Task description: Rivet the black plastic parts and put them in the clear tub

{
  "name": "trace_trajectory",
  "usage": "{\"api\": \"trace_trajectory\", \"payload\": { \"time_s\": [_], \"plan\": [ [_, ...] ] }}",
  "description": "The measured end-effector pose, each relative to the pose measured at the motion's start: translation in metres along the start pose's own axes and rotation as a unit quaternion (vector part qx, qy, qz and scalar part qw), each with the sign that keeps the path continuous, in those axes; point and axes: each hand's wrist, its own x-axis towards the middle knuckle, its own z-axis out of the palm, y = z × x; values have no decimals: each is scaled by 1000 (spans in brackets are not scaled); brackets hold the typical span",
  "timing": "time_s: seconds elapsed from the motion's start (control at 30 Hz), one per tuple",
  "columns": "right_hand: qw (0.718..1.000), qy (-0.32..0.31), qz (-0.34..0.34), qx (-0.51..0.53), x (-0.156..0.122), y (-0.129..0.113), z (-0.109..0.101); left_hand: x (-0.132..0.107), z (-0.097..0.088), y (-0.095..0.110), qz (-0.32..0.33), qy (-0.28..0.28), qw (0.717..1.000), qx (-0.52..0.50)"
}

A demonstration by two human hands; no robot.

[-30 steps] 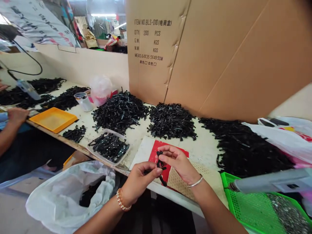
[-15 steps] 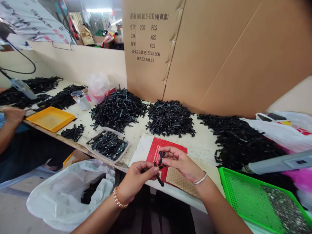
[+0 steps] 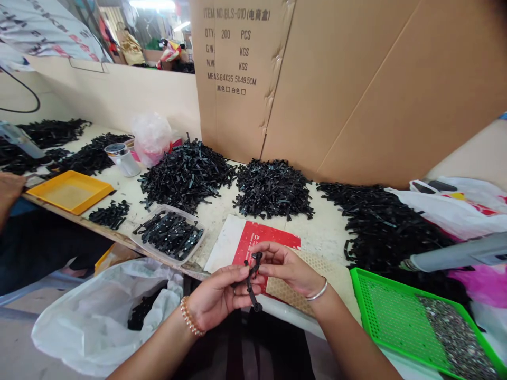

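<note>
Over the table's front edge my left hand [image 3: 222, 298] is closed, its thumb and fingers pinching a slim black plastic strip [image 3: 251, 287] with round ends, which hangs down from the grip. Against it from the other side, my right hand [image 3: 291, 270] pinches a second black piece [image 3: 256, 258] at the top. Whether the two pieces are joined cannot be made out, as fingers cover part of them. Beneath the hands lies a red and white card [image 3: 240, 237] beside a tan textured pad [image 3: 291, 285].
Piles of black strips [image 3: 273, 190] line the back, below a large cardboard sheet [image 3: 356, 89]. At left are a clear tub [image 3: 137, 240] of strips and a yellow tray [image 3: 71, 192]. A green basket [image 3: 358, 295] with small metal bits and a grey power driver [image 3: 455, 256] sit right. A co-worker's hand [image 3: 10, 192] shows far left.
My left hand has turned so its palm and fingers show more, and the hanging strip has swung to the left. The whole view has shifted slightly.
</note>
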Motion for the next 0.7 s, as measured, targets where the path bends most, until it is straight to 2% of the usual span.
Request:
{"api": "trace_trajectory", "payload": {
  "time_s": [0.2,0.4,0.53,0.7],
  "plan": [
    [999,49,12,-19,-1,2,0,3,0,0,15,7,999,31],
    [989,140,-9,-53,0,-4,0,0,2,-3,57,28,978,198],
    [988,138,-13,-71,1,-7,3,0,5,-7,70,31,963,259],
    [989,118,-15,-90,-1,-7,7,1,6,-9,68,29,961,267]
  ]
}}
